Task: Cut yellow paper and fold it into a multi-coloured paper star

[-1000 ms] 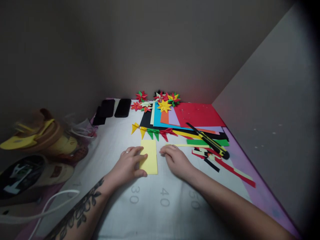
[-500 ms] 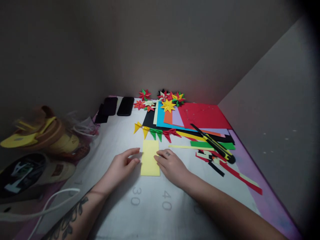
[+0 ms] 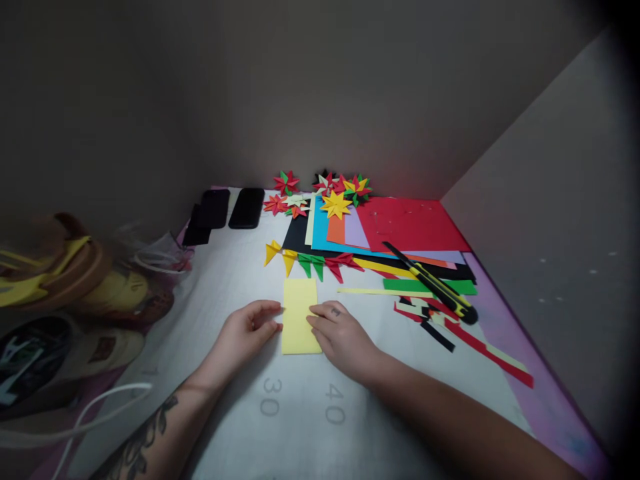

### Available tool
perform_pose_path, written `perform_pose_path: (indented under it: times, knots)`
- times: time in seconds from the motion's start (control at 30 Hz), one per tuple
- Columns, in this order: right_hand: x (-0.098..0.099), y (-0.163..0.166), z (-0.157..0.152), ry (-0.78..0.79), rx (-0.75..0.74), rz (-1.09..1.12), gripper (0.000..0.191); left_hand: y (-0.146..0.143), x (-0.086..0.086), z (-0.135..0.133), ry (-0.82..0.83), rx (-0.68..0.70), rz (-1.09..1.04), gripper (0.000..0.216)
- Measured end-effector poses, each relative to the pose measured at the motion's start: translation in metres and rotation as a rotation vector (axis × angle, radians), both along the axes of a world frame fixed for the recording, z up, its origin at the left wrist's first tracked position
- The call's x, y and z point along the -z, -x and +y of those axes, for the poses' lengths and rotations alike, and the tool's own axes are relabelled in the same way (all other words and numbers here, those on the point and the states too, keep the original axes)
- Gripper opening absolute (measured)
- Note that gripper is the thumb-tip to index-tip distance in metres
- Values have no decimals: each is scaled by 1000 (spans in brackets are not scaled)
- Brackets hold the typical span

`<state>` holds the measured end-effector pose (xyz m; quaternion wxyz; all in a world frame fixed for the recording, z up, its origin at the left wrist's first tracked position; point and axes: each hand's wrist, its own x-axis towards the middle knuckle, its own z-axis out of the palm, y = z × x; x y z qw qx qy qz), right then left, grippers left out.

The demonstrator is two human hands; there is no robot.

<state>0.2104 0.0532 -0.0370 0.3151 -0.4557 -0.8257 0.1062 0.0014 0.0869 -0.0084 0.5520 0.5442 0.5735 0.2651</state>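
Observation:
A folded-looking rectangle of yellow paper lies upright on the white mat between my hands. My right hand has its fingertips over the paper's right edge, the fingers close together; the thumb is hidden below them. At the left edge is my left hand, thumb and fingers apart, their tips at or just touching the paper. Just beyond the paper stands a row of small folded pieces: yellow ones, green ones and red ones.
A yellow-black utility knife lies at the right beside paper scraps and strips. Coloured sheets and several paper stars sit at the back. Phones lie back left. Cups and a white cable are at the left.
My left hand has moved slightly right, bringing its fingertips to the paper's left edge. My right fingers reach a little further over the paper. The view has shifted slightly.

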Motion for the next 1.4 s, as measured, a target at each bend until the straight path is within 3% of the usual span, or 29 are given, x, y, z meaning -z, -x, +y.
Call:
perform_pose_path:
  times: [0.13,0.4,0.53,0.67,0.77,0.93,1.07,1.23,1.4]
  knots:
    - [2,1,-2,8,11,2,24,-1,4,-2,-137,47,160,26]
    - [10,3,-5,30,37,-46,27,-2,14,-7,-336,103,244,13]
    - [8,4,-5,15,28,-59,26,-4,14,-6,-282,18,80,15]
    - [6,5,-5,10,34,-83,26,-5,15,-5,-219,17,23,14]
    - [5,6,-6,18,29,-112,26,-3,15,-7,-319,104,124,15]
    - [3,8,-9,30,37,-195,26,-2,7,-11,-560,408,450,31]
    - [2,10,-11,46,41,-249,34,0,3,-10,-703,556,647,43]
    - [-3,12,-10,215,111,-310,48,4,1,-8,-711,593,760,57]
    - [-8,16,-6,333,74,-300,70,4,1,-5,-676,626,777,60]
